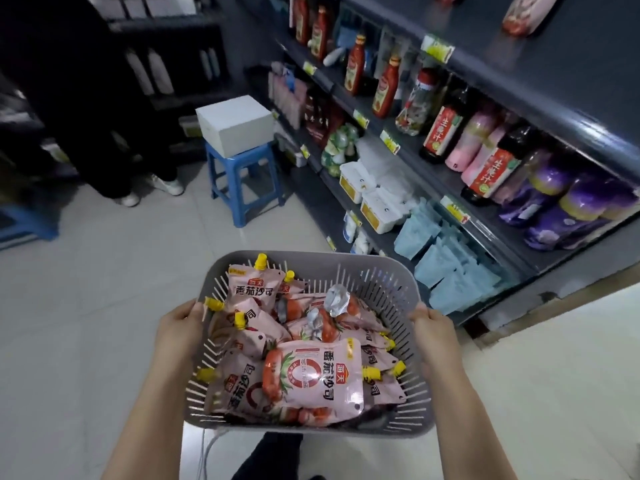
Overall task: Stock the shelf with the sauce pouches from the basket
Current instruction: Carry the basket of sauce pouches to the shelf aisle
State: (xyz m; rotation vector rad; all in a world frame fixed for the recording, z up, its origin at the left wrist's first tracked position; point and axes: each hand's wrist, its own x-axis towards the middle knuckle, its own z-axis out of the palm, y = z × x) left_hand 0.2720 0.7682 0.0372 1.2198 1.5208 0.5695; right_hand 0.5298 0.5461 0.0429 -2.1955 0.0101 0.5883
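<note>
Clasping grey slatted basket [311,255] of pink sauce pouches [313,375], left grip [180,329] and right grip [434,332]; dark shelf [561,74] right of basket, nearer right grip.

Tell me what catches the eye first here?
A grey slatted plastic basket sits centre, heaped with pink yellow-capped sauce pouches; the left hand and right hand grip its sides. Right of it runs a dark shelf of red ketchup bottles; beyond stands a blue plastic stool bearing a white box.

Grey slotted plastic basket [381,271], glossy pink film pouches [311,375] (yellow plastic caps)
</note>
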